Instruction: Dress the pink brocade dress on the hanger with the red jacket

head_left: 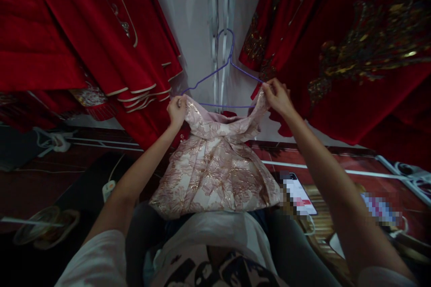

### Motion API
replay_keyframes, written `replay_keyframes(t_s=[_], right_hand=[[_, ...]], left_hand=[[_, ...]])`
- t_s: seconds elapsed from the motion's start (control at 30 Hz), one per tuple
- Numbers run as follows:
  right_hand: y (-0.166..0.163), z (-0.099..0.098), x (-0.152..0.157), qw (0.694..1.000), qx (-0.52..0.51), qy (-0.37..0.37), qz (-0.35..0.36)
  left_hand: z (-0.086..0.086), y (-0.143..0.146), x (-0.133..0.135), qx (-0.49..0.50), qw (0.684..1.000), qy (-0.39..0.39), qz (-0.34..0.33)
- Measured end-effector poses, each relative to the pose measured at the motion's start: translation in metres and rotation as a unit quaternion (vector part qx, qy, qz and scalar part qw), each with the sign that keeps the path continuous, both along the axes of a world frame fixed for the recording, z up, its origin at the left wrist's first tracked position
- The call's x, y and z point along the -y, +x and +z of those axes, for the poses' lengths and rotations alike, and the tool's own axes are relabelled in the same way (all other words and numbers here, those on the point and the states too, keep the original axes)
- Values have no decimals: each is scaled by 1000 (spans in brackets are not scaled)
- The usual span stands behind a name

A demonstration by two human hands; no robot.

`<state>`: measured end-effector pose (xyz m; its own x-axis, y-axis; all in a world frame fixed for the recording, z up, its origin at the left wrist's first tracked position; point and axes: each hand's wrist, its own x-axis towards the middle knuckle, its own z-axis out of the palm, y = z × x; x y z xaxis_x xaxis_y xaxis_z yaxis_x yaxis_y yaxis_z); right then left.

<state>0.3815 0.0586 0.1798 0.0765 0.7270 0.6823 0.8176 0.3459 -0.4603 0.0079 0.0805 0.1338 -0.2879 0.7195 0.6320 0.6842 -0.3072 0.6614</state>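
A small pale pink dress [218, 166] with a shiny gold floral pattern spreads between my two hands, its skirt lying over my lap. A purple wire hanger [212, 71] runs behind its neckline, hook upward. My left hand [177, 110] is closed on the dress's left shoulder, beside the hanger's left end. My right hand [278, 94] pinches the right shoulder at the hanger's right end. Whether the fingers also grip the hanger's ends cannot be seen.
Red garments [134, 54] with gold trim hang on both sides. A lit phone [299, 193] lies on a slatted wooden surface [319, 215] at right. At lower left are a power strip [108, 189] and a clear plastic container [38, 226]. White metal poles [215, 60] stand ahead.
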Motion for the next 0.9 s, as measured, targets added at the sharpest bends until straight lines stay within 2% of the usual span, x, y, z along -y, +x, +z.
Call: replay_keyframes(t_s=[0.1,0.2,0.27,0.33,0.43,0.6,0.7,0.8,0.9], right_hand=[[3,0,-5,1000,-3,-2,8],[3,0,-7,1000,-10,-9,7],[4,1,-7,1000,-12,-17,6],[4,2,-6,1000,-11,-23,9],[4,3,-4,999,-12,-23,20],[2,4,-1,999,-26,-28,31],[2,5,1,998,-35,-26,39],[0,4,2,997,-46,-27,47],[-1,4,0,996,-56,-33,55]], left_hand=[[-19,-22,-5,50,996,-44,51],[-31,-31,-10,87,994,-58,39],[-32,-32,-14,102,994,-32,10],[-25,-31,-20,108,994,3,-32],[-1,-24,-26,90,992,28,-90],[44,-4,-26,7,979,11,-204],[53,-3,-24,32,971,-33,-235],[41,-17,-23,134,955,-112,-240],[11,-35,-15,182,927,-228,-234]])
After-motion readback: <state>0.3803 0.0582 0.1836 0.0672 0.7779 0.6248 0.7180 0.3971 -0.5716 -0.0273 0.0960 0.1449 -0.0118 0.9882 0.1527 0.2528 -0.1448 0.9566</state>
